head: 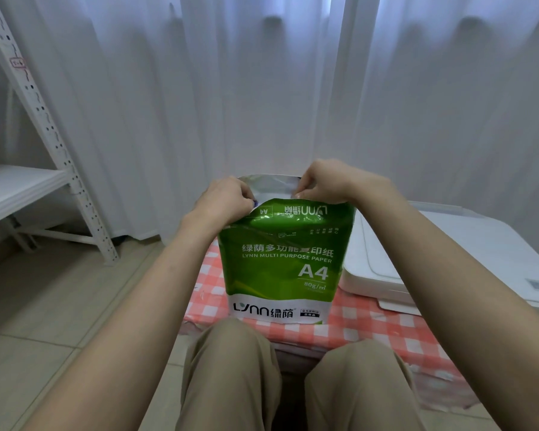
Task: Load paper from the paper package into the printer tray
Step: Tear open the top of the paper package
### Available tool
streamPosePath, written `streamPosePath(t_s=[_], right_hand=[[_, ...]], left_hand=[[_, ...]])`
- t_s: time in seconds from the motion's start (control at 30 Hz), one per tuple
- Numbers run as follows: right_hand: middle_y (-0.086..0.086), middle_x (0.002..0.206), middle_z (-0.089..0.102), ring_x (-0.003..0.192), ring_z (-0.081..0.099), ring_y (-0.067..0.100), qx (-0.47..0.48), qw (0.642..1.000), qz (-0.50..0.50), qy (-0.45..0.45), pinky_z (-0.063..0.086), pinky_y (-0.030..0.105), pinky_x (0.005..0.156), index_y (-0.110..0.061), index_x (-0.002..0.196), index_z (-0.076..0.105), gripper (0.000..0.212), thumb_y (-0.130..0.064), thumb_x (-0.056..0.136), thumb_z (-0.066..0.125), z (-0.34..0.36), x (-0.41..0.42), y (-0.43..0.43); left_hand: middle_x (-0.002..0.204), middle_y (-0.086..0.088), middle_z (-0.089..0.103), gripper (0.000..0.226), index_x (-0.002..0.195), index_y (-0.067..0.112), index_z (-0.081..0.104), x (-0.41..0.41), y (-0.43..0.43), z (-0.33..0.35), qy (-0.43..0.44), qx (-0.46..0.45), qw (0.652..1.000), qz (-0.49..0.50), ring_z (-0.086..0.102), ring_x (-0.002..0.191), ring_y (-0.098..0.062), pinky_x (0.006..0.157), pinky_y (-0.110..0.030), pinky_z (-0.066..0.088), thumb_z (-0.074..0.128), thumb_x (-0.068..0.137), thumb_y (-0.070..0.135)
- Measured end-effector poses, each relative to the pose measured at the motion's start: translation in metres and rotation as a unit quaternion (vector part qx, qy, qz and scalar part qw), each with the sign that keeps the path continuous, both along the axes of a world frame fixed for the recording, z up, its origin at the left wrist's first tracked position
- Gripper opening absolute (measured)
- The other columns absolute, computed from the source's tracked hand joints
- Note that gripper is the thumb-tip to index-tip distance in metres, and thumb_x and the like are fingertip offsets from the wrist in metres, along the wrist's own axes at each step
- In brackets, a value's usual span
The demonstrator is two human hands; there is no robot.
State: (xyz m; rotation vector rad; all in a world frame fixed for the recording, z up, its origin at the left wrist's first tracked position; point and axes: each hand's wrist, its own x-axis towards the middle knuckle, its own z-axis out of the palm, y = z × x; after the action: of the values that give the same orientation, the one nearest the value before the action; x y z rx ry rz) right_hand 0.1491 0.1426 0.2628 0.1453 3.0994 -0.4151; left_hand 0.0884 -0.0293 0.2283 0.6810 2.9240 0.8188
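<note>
White curtains (262, 88) filled the wall ahead of us, with a white metal shelf (28, 188) to our left. A white printer (448, 259) sat on the red-checked tablecloth (371, 325), just right of the green paper package (280, 262), which stood upright there before our knees. Our left hand (221, 200) and right hand (327, 181) each had fingers pinched together on the package's opened top edge, with white showing inside the opening.

Your hands (224, 200) are covering the package's (283, 259) opened top corners, so the paper inside is staying hidden; the printer (467, 253) is running off the right edge behind your forearm.
</note>
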Motion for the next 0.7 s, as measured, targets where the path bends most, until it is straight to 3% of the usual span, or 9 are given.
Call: streamPosePath(t_s=[0.1,0.23,0.43,0.57,0.7], right_hand=[[0.005,0.103,0.072,0.088,0.061,0.017,0.032,0.999,0.015,0.005,0.047,0.027,0.075,-0.014,0.100,0.074,0.018,-0.013,0.087,0.061,-0.002,-0.008,-0.003],[0.007,0.103,0.071,0.084,0.057,0.015,0.007,1.000,0.022,0.000,0.042,0.025,0.075,-0.012,0.099,0.073,0.016,-0.013,0.088,0.062,-0.007,-0.011,-0.002],[0.007,0.105,0.070,0.086,0.055,0.014,-0.002,1.000,0.029,0.000,0.040,0.024,0.075,-0.012,0.103,0.072,0.019,-0.019,0.088,0.063,-0.009,-0.011,0.001],[0.005,0.090,0.068,0.082,0.058,0.017,-0.001,1.000,0.027,-0.001,0.041,0.024,0.072,-0.011,0.100,0.073,0.021,-0.025,0.085,0.067,-0.013,-0.009,0.000],[0.002,0.088,0.070,0.080,0.061,0.016,-0.008,1.000,0.029,-0.003,0.047,0.026,0.071,-0.013,0.092,0.074,0.016,-0.023,0.084,0.066,-0.012,-0.003,-0.001]], left_hand=[[0.102,-0.006,0.067,0.018,0.094,0.018,0.071,0.000,-0.001,0.000,-0.008,0.000,1.000,0.003,0.060,0.099,-0.027,0.089,-0.039,0.052,0.055,0.087,0.021],[0.091,-0.001,0.060,0.017,0.094,0.017,0.070,0.001,-0.002,-0.001,-0.013,-0.009,1.000,0.008,0.059,0.097,-0.026,0.088,-0.037,0.052,0.055,0.088,0.020],[0.093,-0.005,0.060,0.019,0.095,0.017,0.071,-0.002,0.000,0.000,-0.018,0.002,1.000,0.015,0.058,0.096,-0.029,0.084,-0.035,0.050,0.053,0.088,0.020],[0.089,-0.007,0.060,0.016,0.092,0.015,0.071,-0.004,0.002,-0.005,-0.002,-0.005,1.000,0.021,0.054,0.088,-0.028,0.078,-0.032,0.046,0.058,0.087,0.023],[0.100,-0.012,0.067,0.015,0.092,0.016,0.071,-0.005,0.004,-0.007,0.010,-0.002,0.999,0.035,0.059,0.094,-0.031,0.081,-0.035,0.050,0.060,0.086,0.023]])
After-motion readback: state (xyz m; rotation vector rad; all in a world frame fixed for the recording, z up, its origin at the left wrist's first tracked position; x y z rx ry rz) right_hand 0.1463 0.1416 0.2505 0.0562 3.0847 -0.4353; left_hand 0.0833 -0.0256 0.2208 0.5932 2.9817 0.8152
